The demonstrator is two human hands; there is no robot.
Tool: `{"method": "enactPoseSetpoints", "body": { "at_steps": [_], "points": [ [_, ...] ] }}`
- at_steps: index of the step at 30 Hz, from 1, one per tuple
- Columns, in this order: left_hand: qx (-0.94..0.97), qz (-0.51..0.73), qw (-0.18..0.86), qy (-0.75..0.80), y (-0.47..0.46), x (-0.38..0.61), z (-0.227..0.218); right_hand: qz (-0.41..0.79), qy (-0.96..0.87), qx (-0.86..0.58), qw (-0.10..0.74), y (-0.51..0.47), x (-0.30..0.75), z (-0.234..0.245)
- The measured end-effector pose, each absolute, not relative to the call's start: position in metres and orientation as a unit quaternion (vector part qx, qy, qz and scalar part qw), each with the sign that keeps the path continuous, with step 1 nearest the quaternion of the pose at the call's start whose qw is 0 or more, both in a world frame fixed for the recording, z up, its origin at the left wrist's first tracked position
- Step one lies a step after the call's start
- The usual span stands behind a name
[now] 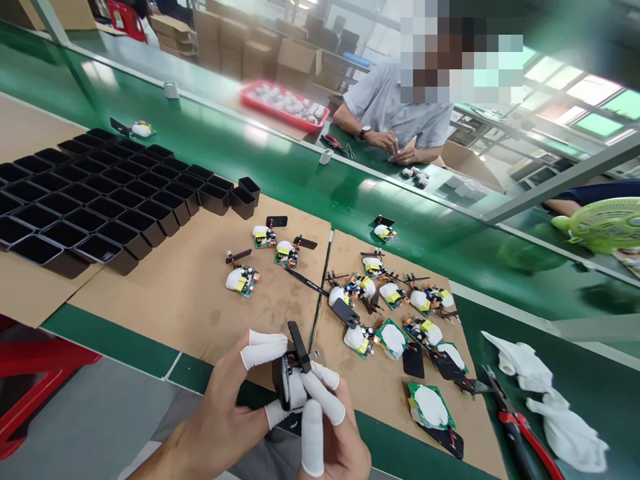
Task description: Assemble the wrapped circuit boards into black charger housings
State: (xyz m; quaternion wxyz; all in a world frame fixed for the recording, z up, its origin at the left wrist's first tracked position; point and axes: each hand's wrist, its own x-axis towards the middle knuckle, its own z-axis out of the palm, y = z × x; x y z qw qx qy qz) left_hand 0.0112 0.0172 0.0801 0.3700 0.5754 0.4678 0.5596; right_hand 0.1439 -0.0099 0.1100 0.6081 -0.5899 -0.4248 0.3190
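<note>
My left hand (235, 393), with white finger cots on its fingertips, grips a black plastic case (280, 385) close to the table's front edge. My right hand (333, 423), also in white finger cots, is closed at the case's open side on a circuit board with a white mass (296, 390). A black end plate (299, 347) tied to it by wires sticks up tilted between the hands. The board sits at least partly in the case; my fingers hide how deep. Several similar circuit boards (391, 295) with black plates lie to the right.
Rows of black cases (105, 217) stand at left. Black tweezers (307, 281) lie mid-table on brown cardboard (200, 327). Red-handled pliers (520, 427) and white cloths (570, 427) are at right. Across the green bench a person (395, 107) works near a red tray (245, 100). A green fan (607, 223) stands right.
</note>
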Motion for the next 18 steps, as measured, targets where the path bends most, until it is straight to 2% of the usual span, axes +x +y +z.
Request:
{"method": "enactPoseSetpoints", "body": {
  "at_steps": [7,10,12,14,16,18],
  "points": [
    [0.582,0.570,0.288,0.504,0.022,0.018,0.083,0.182,-0.536,-0.582,0.583,-0.017,0.139,0.093],
    [0.621,0.570,0.210,0.495,0.024,0.018,0.092,0.171,-0.444,-0.628,0.616,-0.013,0.142,0.082],
    [0.637,0.569,0.186,0.486,0.020,0.018,0.097,0.250,-0.322,-0.646,0.645,-0.009,0.149,0.079],
    [0.610,0.577,0.220,0.497,0.012,0.018,0.100,0.377,-0.196,-0.627,0.653,-0.006,0.156,0.080],
    [0.541,0.582,0.334,0.506,0.004,0.021,0.101,0.476,-0.119,-0.594,0.637,-0.005,0.158,0.087],
    [0.467,0.567,0.475,0.484,0.000,0.024,0.102,0.528,-0.090,-0.574,0.619,-0.005,0.155,0.095]
  ]
}}
